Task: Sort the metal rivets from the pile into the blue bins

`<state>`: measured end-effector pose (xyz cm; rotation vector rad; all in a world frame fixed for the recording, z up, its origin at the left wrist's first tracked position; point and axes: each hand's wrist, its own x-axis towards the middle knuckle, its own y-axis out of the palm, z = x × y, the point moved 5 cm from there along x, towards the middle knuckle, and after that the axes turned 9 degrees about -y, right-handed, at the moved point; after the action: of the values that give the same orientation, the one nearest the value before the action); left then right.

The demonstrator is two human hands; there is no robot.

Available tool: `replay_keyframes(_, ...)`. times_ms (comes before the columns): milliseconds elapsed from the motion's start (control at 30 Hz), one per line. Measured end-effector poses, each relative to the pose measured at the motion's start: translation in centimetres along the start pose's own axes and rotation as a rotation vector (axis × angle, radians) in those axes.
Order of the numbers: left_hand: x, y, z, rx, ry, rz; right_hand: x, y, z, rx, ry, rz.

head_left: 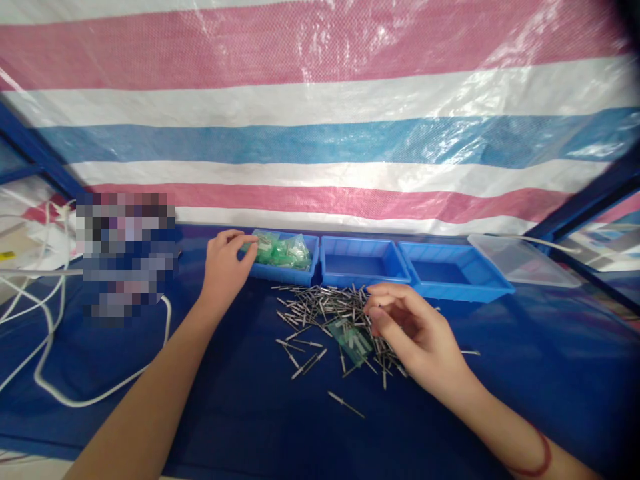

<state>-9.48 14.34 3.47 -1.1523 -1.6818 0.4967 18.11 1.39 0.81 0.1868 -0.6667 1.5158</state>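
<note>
My left hand (226, 265) reaches to the left blue tray (285, 273), fingers pinched on one of the green plastic pieces (280, 251) that fill it. My right hand (410, 330) hovers over a pile of several metal pins (325, 313) spread on the blue table cover, its fingers curled together in a pinch at the pile's right side; what they hold is too small to make out. A small clear green bag (354, 341) lies among the pins just left of that hand.
Two more blue trays (363, 261) (453, 273) stand in a row to the right, then a clear plastic lid (520, 260). A white cable (50, 360) loops at the left. A striped tarp (320, 113) hangs behind. A single pin (346, 405) lies nearer me.
</note>
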Motion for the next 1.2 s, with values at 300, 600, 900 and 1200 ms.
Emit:
replay_keyframes(300, -1.1, 0.0, -2.2, 0.179, 0.144, 0.061, 0.4, 1.7, 1.8, -0.496, -0.316, 0.389)
replay_keyframes(600, -2.5, -1.5, -4.0, -0.014, 0.227, -0.123, 0.0, 1.9, 2.1, -0.652, -0.348, 0.46)
replay_keyframes(900, -8.0, 0.0, -10.6, -0.36, 0.54, 0.625, 0.7, 0.2, 1.5, -0.297, -0.119, 0.246)
replay_keyframes(1200, -8.3, 1.8, -9.8, -0.441, 0.268, 0.753, 0.8, 0.0, -0.3, -0.028, 0.111, 0.165)
